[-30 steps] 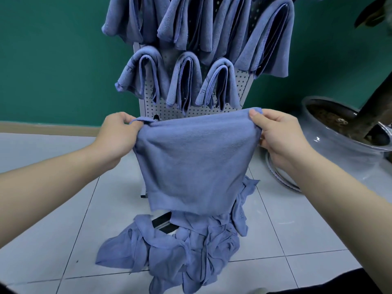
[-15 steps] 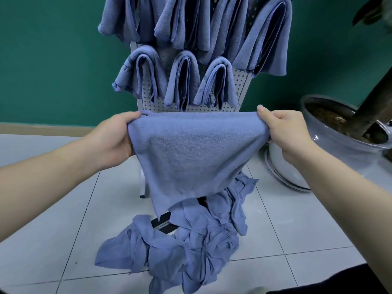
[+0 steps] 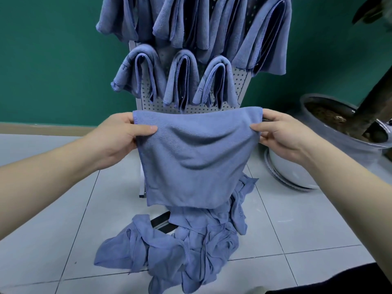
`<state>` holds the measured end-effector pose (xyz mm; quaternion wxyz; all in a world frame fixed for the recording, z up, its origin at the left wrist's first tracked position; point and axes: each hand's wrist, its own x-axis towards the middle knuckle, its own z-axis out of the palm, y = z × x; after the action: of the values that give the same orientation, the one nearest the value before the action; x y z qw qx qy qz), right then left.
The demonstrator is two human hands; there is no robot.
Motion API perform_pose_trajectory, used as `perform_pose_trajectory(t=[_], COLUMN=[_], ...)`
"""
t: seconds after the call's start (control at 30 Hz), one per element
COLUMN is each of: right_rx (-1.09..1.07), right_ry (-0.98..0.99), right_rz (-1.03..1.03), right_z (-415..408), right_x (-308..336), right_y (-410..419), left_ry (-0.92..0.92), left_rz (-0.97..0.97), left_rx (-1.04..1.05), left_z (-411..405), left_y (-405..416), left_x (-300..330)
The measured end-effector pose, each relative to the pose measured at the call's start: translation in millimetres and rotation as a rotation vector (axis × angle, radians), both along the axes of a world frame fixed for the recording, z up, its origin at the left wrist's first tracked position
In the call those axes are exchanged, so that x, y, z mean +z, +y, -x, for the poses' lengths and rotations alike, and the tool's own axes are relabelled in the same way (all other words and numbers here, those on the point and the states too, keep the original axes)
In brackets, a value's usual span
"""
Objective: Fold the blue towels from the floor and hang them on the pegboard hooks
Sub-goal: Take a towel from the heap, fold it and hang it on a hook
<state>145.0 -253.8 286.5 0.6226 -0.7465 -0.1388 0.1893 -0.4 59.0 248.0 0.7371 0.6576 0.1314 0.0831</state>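
A blue towel point(image 3: 195, 162) hangs folded in front of me, held up by its top corners. My left hand point(image 3: 118, 139) pinches the top left corner with the thumb across the cloth. My right hand point(image 3: 277, 132) pinches the top right corner. Behind the towel stands the grey pegboard point(image 3: 239, 90), with several folded blue towels point(image 3: 180, 79) draped over its hooks in two rows. On the tiled floor below lies a crumpled heap of blue towels point(image 3: 180, 249).
A large glass plant pot point(image 3: 339, 141) with soil and a trunk stands at the right on a white saucer point(image 3: 290, 177). A green wall is behind the pegboard. The pegboard's foot point(image 3: 141, 187) rests on white floor tiles.
The towel went from tilted and stretched flat to hanging straight down as a shorter rectangle. Both hands shifted their grip to the top corners, thumbs now in front.
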Motion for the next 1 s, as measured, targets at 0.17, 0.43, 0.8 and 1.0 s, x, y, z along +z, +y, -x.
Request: perform_pose_trajectory(t=[0.17,0.43,0.8,1.0], right_rx=[-0.100,-0.202,-0.149,-0.023], right_ry=[-0.195,-0.214,0.145,0.059], right_rz=[0.174,0.241,0.006,-0.039], right_z=[-10.0,-11.9,-13.9,-10.2], right_x=[-10.5,-10.3,-1.4,0.0], right_y=[-6.1,-2.3,-5.8,-10.4], left_ry=[-0.046,-0.030,-0.033,-0.107], left_rz=[-0.235,-0.197,-0.060,-0.135], left_rx=[0.124,0.226,0.077,0.272], left_z=[1.5,-2.5,-0.2,-0.2], left_y=[6.7,8.5,7.0,4.1], left_x=[-4.7,-3.4,2.0,3.2])
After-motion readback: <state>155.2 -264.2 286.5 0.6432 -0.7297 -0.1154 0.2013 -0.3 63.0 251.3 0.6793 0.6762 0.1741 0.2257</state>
